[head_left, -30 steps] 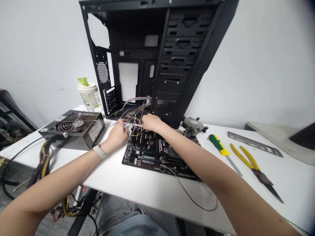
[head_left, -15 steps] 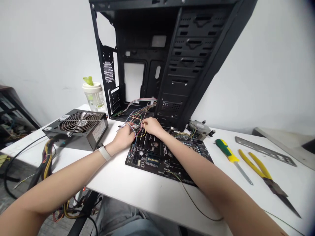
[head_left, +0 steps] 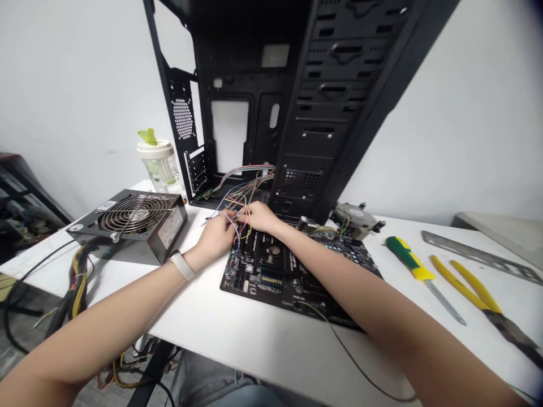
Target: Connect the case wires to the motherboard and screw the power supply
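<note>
My left hand (head_left: 215, 235) and my right hand (head_left: 259, 218) meet over the back left edge of a black motherboard (head_left: 275, 297) lying flat on the white table. Both have their fingers pinched on thin coloured wires (head_left: 241, 196). These run out of the open black computer case (head_left: 322, 130) standing upright behind the board. What sits at the wire ends is hidden by my fingers. A blue wire and others loop down onto the board's left side. My right forearm passes over the board and covers part of it.
A power supply (head_left: 131, 223) with its cable bundle hanging off the table is at left, a lidded cup (head_left: 159, 167) behind it. Right of the board lie a CPU cooler (head_left: 356, 217), a screwdriver (head_left: 418, 271), yellow-handled pliers (head_left: 479, 291) and a metal plate (head_left: 479, 254).
My right hand's fingers have moved slightly left, closer to the left hand's fingertips. The camera view has shifted a little, so the case and tools appear displaced. Both hands stay on the wires.
</note>
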`<state>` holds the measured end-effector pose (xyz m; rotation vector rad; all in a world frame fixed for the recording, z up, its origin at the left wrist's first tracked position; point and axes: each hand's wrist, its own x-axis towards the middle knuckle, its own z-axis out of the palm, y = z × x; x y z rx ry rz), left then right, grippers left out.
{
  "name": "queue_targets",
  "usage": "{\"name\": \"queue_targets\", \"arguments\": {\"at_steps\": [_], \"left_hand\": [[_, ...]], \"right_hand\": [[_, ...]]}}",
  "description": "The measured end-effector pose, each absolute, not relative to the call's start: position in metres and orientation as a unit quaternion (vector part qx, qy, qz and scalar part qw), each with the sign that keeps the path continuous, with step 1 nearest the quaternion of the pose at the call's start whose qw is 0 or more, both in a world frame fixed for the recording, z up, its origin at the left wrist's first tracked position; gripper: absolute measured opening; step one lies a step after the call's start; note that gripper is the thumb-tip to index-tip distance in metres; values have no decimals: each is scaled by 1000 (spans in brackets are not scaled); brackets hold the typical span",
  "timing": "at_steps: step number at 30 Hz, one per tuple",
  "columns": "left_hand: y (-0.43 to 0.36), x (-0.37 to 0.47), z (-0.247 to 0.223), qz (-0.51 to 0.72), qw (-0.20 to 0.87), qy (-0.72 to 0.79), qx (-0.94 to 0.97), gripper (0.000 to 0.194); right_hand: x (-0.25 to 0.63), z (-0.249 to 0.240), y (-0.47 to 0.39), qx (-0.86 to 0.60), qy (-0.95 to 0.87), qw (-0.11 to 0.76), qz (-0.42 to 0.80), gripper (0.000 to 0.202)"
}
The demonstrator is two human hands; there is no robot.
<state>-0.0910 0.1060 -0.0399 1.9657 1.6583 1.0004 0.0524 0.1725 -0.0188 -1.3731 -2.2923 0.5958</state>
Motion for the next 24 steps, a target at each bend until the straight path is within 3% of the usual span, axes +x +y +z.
{"name": "queue_targets", "arguments": {"at_steps": [7,15,24], "left_hand": [[107,-90,-38,360,175,594,698,16],[106,-91,-35,346,151,600,705,15],[106,-90,-35,343,149,604,704,15]], "right_hand": [[56,-27,181,-483,-782,275,281,18],[63,-22,180,-459,-761,272,370,10],[56,-27,181,-465,-760,313,328,10]]}}
